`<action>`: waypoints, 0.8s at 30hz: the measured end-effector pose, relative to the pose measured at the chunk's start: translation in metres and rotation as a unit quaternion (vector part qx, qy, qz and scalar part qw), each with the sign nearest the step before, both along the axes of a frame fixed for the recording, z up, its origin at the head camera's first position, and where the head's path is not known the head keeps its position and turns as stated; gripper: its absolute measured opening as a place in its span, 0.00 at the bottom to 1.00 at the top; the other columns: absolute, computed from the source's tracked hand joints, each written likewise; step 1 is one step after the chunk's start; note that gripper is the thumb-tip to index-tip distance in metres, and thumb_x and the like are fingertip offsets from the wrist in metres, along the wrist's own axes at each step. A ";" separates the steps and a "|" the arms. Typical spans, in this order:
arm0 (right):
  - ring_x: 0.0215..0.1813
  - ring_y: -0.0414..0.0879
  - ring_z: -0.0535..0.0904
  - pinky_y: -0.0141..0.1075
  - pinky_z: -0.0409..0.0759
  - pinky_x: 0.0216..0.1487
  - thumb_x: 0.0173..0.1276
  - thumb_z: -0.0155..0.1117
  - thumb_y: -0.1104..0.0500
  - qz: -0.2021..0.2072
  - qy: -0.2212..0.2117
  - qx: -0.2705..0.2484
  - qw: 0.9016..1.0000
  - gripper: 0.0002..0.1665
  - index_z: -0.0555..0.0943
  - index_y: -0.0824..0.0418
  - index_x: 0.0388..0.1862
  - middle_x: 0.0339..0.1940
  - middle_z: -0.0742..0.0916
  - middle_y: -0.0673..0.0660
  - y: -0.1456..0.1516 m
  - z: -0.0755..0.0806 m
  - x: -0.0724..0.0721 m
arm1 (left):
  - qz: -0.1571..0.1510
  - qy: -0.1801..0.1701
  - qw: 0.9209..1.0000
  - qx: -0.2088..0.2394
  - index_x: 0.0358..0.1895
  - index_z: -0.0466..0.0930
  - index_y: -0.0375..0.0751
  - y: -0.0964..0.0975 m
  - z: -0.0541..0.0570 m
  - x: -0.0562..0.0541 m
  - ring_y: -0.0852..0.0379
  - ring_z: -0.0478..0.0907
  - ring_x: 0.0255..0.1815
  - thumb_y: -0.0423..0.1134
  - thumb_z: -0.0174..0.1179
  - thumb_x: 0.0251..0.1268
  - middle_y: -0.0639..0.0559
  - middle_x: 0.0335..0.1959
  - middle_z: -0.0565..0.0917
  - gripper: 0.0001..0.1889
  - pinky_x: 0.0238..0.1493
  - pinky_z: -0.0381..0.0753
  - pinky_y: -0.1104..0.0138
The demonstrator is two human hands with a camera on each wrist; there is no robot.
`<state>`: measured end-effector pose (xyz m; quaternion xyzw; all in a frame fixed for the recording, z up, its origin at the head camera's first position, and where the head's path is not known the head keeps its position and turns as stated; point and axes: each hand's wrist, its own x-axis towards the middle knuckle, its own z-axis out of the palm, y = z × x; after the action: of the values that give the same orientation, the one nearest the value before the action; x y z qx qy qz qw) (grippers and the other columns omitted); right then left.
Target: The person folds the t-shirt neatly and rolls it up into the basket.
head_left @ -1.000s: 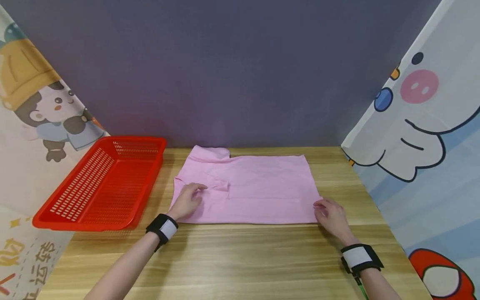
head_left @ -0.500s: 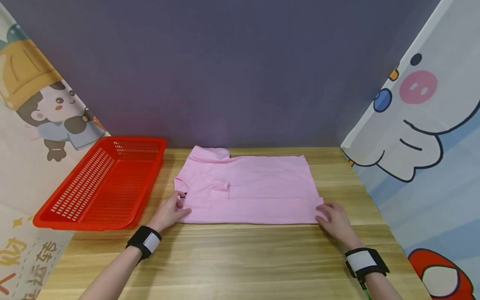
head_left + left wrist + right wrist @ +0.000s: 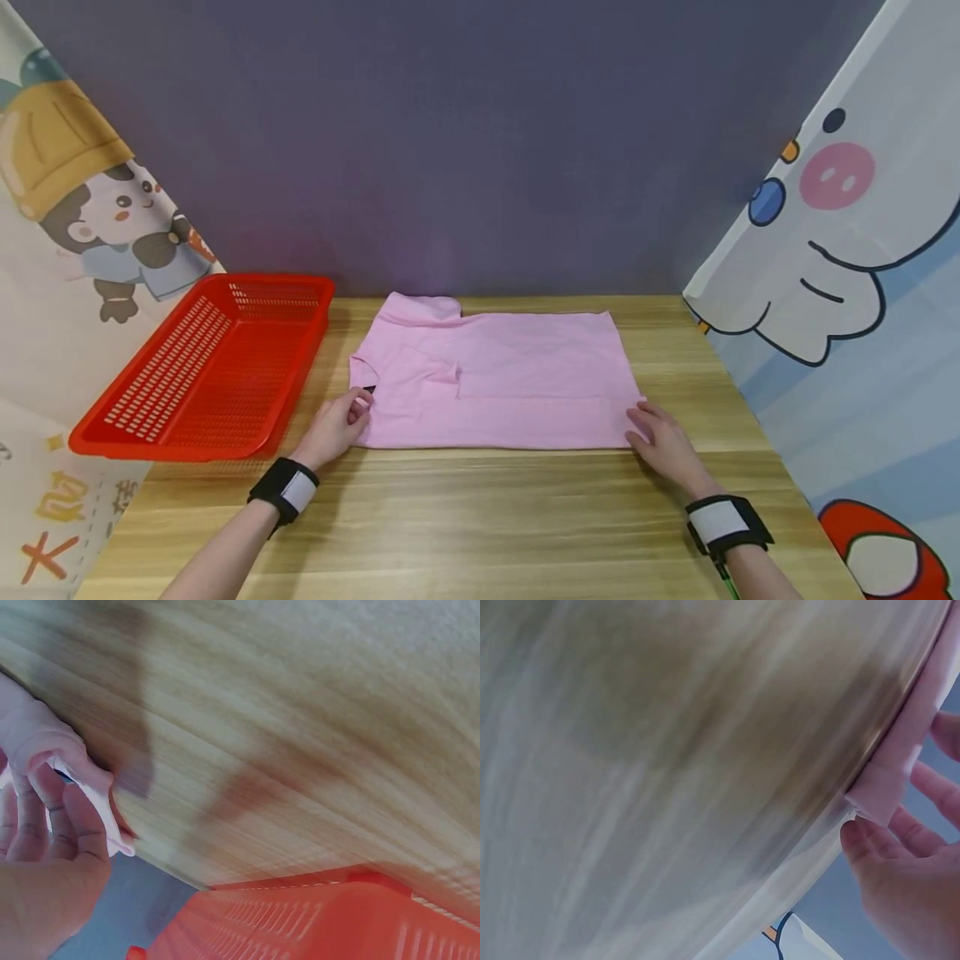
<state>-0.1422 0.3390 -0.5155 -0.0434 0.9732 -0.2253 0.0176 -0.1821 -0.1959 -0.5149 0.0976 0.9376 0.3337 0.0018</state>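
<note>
A pink short-sleeved shirt (image 3: pixel 525 358) lies on the wooden table, its near side folded over lengthwise. Its collar end is at the left, where a small black label (image 3: pixel 369 389) shows at the neckline. My left hand (image 3: pixel 337 427) pinches the near shoulder beside the collar; in the left wrist view, curled fingers (image 3: pixel 71 814) reach into the neck opening, the thumb mostly cut off. At the other end, my right hand (image 3: pixel 666 442) pinches the near corner of the hem. In the right wrist view, the hem (image 3: pixel 885 784) sits between the thumb and curled fingers (image 3: pixel 922 832).
A red plastic basket (image 3: pixel 281 400) with slotted walls stands left of the shirt, close to my left forearm. A dark grey panel (image 3: pixel 495 150) closes off the back of the table (image 3: pixel 480 517). Cartoon-printed sheets (image 3: pixel 817 275) hang at both sides.
My left hand has moved left and nearer, from on top of the shirt to its shoulder by the collar. The neckline now shows its label. My right hand has stayed at the hem corner.
</note>
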 end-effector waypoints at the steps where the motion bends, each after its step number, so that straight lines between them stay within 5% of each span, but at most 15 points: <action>1: 0.71 0.73 0.66 0.68 0.64 0.69 0.71 0.62 0.61 0.001 -0.001 0.000 1.000 0.27 0.75 0.73 0.65 0.70 0.71 0.77 0.000 0.000 0.000 | -0.002 0.006 1.000 0.001 0.46 0.78 0.36 0.000 0.000 0.000 0.57 0.72 0.27 0.28 0.64 0.62 0.48 0.27 0.82 0.10 0.29 0.72 0.72; 7: 0.71 0.74 0.66 0.69 0.64 0.68 0.69 0.66 0.60 0.022 0.030 -0.017 0.999 0.26 0.77 0.72 0.62 0.69 0.72 0.77 -0.008 0.004 -0.002 | -0.004 0.049 0.999 -0.022 0.47 0.80 0.36 0.002 0.000 0.001 0.52 0.77 0.33 0.31 0.65 0.63 0.44 0.34 0.84 0.11 0.37 0.79 0.64; 10: 0.70 0.74 0.68 0.69 0.66 0.67 0.67 0.68 0.60 0.044 0.044 -0.017 0.998 0.27 0.78 0.72 0.62 0.69 0.73 0.77 -0.014 0.007 -0.006 | -0.025 0.097 0.993 -0.064 0.54 0.80 0.34 0.010 0.000 -0.001 0.39 0.80 0.48 0.35 0.66 0.63 0.35 0.50 0.83 0.18 0.54 0.80 0.49; 13: 0.72 0.74 0.66 0.67 0.66 0.69 0.69 0.66 0.58 0.057 0.020 -0.010 0.998 0.31 0.74 0.73 0.66 0.71 0.71 0.78 -0.018 0.006 -0.010 | -0.065 0.121 0.985 -0.107 0.64 0.76 0.33 0.021 0.001 -0.005 0.28 0.71 0.65 0.37 0.63 0.66 0.28 0.65 0.74 0.24 0.66 0.69 0.37; 18: 0.77 0.76 0.55 0.68 0.57 0.73 0.72 0.63 0.54 0.066 -0.065 -0.006 0.996 0.39 0.64 0.77 0.72 0.75 0.62 0.80 -0.020 0.004 -0.013 | -0.119 0.049 0.983 -0.128 0.74 0.62 0.31 0.027 -0.005 -0.007 0.23 0.55 0.76 0.39 0.55 0.73 0.26 0.77 0.59 0.30 0.70 0.56 0.30; 24: 0.78 0.77 0.49 0.68 0.53 0.75 0.72 0.62 0.53 0.058 -0.110 -0.015 0.992 0.43 0.60 0.76 0.75 0.77 0.58 0.79 -0.023 0.008 -0.011 | -0.112 -0.019 0.983 -0.143 0.77 0.51 0.26 0.018 -0.020 -0.004 0.26 0.49 0.79 0.49 0.46 0.79 0.29 0.80 0.52 0.36 0.75 0.48 0.32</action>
<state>-0.1536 0.3158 -0.5075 -0.0752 0.9577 -0.2419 0.1367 -0.1857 -0.1779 -0.5345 0.1945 0.9585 0.1960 0.0706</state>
